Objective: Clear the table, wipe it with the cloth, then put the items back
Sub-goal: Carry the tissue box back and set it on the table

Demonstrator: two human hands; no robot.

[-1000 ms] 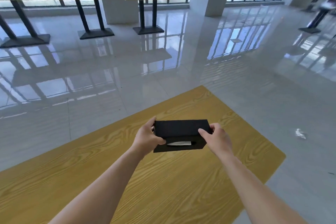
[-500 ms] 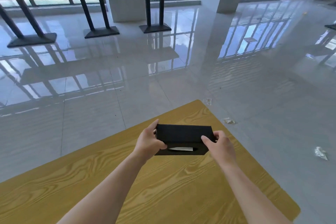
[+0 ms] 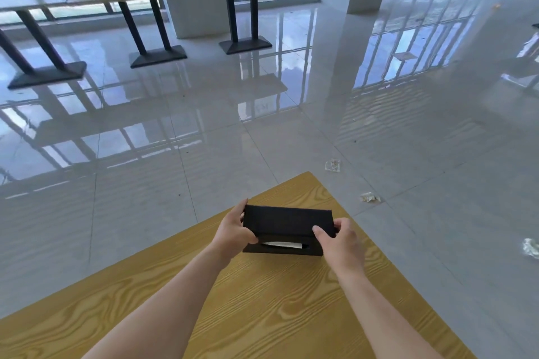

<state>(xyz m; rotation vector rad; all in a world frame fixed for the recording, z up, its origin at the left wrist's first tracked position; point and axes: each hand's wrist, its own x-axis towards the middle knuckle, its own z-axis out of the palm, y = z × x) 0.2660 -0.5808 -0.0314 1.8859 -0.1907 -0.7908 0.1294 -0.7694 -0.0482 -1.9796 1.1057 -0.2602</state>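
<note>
Both forearms reach out bare over the table (image 3: 262, 315), yellow wood with bold grain. My left hand (image 3: 233, 232) pinches the left end of the tissue box (image 3: 287, 224), thumb on the near face, fingers behind; my right hand (image 3: 339, 239) grips the right end likewise. Between my palms: matte black oblong box, slot toward me, white tissue showing. Crumpled scraps (image 3: 369, 197) lie on glossy tile beyond my right hand.

Free room on the table (image 3: 262, 315).
Bare wood surrounds the black tissue box (image 3: 287, 223), sole obstacle, near the far corner.
</note>
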